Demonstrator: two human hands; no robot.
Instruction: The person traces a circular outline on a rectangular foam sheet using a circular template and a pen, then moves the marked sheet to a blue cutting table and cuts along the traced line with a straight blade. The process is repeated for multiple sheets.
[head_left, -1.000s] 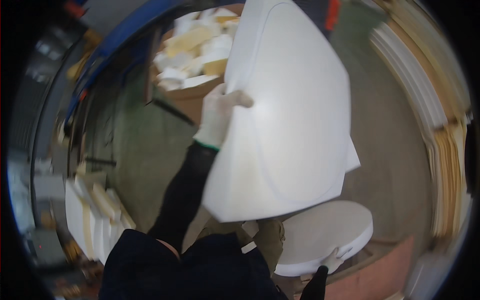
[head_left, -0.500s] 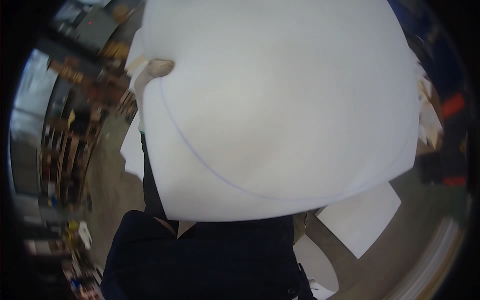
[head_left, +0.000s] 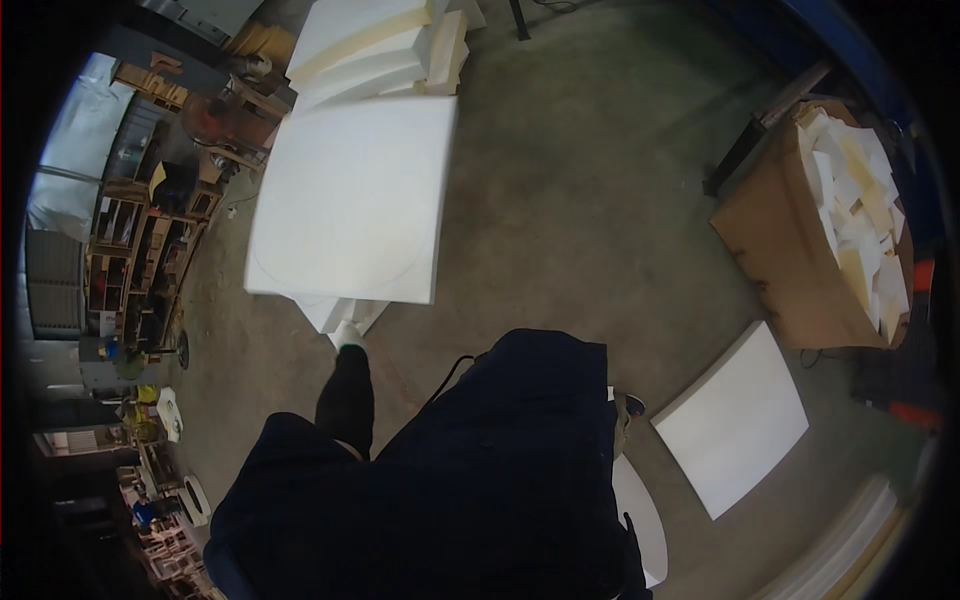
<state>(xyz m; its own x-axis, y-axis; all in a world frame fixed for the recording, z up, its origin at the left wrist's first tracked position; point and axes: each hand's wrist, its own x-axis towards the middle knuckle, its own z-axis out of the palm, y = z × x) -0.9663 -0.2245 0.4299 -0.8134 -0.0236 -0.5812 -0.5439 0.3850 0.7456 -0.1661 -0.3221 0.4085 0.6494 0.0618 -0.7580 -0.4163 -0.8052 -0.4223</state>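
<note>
I have the left hand [head_left: 348, 332] in a glove at the near edge of the slab [head_left: 350, 195], against the white pieces [head_left: 320, 313] showing below it. Its fingers are hidden, so I can't tell whether they pinch or lie spread. I don't see the right hand, so its fingers I can't tell either.

The slab is ahead and to the left, its far end meeting the stack [head_left: 370, 50]. I'd judge it nearly set down, with letting go left to do; whether it bears its full weight there I can't tell. A faint curve is drawn near its near edge, and I see no cut along it. 1 more slab, the floor slab [head_left: 735, 425], lies apart on the right, near the box [head_left: 770, 240].
</note>
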